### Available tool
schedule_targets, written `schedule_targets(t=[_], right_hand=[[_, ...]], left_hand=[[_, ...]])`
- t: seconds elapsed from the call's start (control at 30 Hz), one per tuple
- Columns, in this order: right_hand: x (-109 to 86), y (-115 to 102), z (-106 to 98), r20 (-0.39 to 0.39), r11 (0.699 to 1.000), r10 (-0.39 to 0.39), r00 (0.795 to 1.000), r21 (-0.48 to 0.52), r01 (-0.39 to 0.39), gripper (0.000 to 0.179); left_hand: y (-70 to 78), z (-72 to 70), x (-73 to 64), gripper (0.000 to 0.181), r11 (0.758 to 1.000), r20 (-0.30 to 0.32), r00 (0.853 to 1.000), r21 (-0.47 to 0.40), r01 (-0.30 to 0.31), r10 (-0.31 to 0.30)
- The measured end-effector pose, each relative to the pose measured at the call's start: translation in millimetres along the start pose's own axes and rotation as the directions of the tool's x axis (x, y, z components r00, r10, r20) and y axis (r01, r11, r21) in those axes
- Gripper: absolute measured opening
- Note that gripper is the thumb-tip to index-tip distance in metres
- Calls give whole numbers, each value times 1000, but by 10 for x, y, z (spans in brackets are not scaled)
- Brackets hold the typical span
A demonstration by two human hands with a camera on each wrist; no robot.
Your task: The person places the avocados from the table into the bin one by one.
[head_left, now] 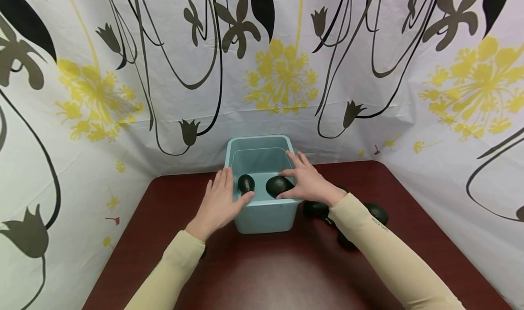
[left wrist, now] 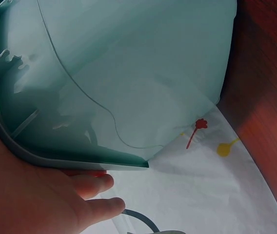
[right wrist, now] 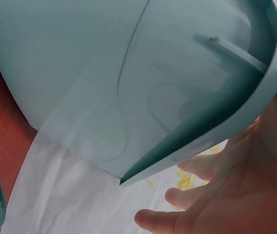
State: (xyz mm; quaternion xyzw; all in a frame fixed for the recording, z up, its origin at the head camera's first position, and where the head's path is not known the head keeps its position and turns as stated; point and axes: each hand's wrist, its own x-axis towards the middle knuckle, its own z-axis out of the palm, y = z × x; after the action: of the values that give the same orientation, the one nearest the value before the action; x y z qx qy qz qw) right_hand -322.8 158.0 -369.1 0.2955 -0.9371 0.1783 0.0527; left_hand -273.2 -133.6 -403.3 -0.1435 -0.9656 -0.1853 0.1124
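Note:
A light blue-green plastic bin (head_left: pixel 266 219) stands on the table, with two dark avocados showing inside it. My right hand (head_left: pixel 309 182) reaches over the bin's right rim and pinches the larger avocado (head_left: pixel 277 187) between thumb and forefinger. In the right wrist view the other fingers (right wrist: pixel 160 222) spread outside the rim, and the avocado is hidden by the wall. My left hand (head_left: pixel 219 203) lies along the left rim, fingers straight, thumb extended over the near rim by the smaller avocado (head_left: pixel 246 184). The left wrist view shows fingers (left wrist: pixel 97 207) outside the wall.
Several more avocados (head_left: pixel 376 213) lie on the table to the right of the bin, partly behind my right forearm. The dark red table (head_left: pixel 262 273) ends at a white patterned cloth (head_left: pixel 266 87) hanging behind the bin and on both sides.

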Motion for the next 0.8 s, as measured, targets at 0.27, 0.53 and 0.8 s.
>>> schedule_targets(t=[0.27, 0.53, 0.8], right_hand=[[28, 21, 19, 27, 1000, 23, 999, -2, -23, 71], [26, 46, 25, 60, 999, 43, 997, 6, -43, 72], [14, 60, 36, 62, 999, 31, 998, 41, -33, 59]], left_hand=[[-3, 10, 5, 112, 1000, -18, 1000, 16, -8, 9], [6, 8, 5, 113, 1000, -17, 1000, 14, -4, 4], [17, -4, -5, 112, 1000, -12, 1000, 17, 0, 0]])
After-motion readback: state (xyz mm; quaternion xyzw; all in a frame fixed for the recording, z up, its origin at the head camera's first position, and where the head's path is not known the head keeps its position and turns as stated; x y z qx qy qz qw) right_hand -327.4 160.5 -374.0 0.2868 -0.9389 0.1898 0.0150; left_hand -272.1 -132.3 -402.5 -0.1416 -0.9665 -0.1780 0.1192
